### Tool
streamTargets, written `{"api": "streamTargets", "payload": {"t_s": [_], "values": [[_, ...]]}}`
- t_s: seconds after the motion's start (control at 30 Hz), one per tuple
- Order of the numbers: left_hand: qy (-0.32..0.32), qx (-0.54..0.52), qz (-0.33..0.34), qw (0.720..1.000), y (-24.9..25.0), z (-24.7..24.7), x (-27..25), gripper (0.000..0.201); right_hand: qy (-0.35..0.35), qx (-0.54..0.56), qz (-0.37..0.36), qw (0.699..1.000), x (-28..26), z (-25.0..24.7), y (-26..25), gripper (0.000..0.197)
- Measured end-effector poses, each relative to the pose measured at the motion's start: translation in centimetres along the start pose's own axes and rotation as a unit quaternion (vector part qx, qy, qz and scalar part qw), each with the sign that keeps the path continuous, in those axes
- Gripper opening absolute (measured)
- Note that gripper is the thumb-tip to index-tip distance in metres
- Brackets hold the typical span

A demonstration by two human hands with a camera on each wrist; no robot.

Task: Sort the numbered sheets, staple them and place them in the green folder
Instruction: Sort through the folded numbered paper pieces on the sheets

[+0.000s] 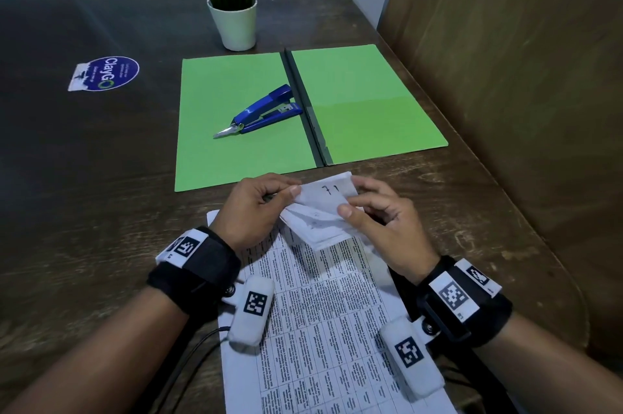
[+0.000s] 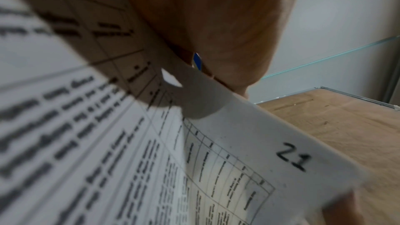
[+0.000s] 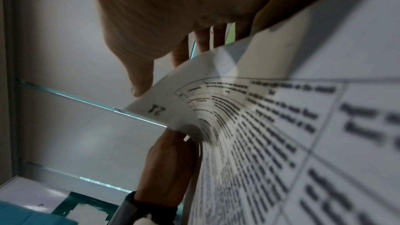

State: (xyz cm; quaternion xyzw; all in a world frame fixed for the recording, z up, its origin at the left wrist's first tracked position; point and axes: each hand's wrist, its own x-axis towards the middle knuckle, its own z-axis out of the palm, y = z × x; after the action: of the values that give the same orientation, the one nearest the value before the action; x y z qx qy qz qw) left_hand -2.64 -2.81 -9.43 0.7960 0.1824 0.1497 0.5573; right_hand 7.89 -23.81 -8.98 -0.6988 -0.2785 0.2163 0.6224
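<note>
Sheets (image 1: 323, 211) are up off the worktop (image 1: 101, 177) at their far end, pinched from both sides: left hand (image 1: 256, 207) at 9 o'clock of the curled-up top edge, right hand (image 1: 381, 218) at 3 o'clock, fingers (image 1: 349, 211) curled round the paper. Corner in the wrist views reads 21. Green folder (image 1: 236, 160) lies open flat at 12 o'clock from the hands, blue stapler (image 1: 263, 110) resting on its left half. Potted plant (image 1: 232, 5) sits just beyond the folder.
</note>
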Motion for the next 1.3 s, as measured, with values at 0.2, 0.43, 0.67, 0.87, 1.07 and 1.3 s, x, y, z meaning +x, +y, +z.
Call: {"api": "streamTargets", "payload": {"t_s": [0.2,0.43,0.67,0.87,1.07,1.3], "values": [[-0.004,-0.014,-0.029,0.999,0.3,0.0,0.0,0.018,-0.001,-0.058,-0.002,0.998,0.2,0.2,0.1,0.034],[-0.02,0.04,-0.043,0.998,0.4,0.0,-0.1,0.023,0.119,-0.043,0.012,0.992,0.5,0.0,0.6,0.02],[-0.04,0.043,-0.052,0.997,0.7,-0.1,-0.2,0.033,0.124,-0.06,-0.038,0.99,0.3,0.2,0.1,0.027],[-0.053,0.013,-0.032,0.998,0.5,-0.2,-0.3,0.051,0.057,-0.048,-0.043,0.996,0.4,0.1,1.1,0.007],[-0.029,-0.011,-0.026,0.999,0.7,0.0,-0.3,0.031,0.068,-0.093,-0.079,0.99,0.2,0.2,0.5,0.01],[-0.005,-0.049,-0.038,0.998,0.5,0.2,-0.1,0.01,-0.044,-0.043,-0.054,0.997,-0.4,0.4,-0.2,0.019]]}}
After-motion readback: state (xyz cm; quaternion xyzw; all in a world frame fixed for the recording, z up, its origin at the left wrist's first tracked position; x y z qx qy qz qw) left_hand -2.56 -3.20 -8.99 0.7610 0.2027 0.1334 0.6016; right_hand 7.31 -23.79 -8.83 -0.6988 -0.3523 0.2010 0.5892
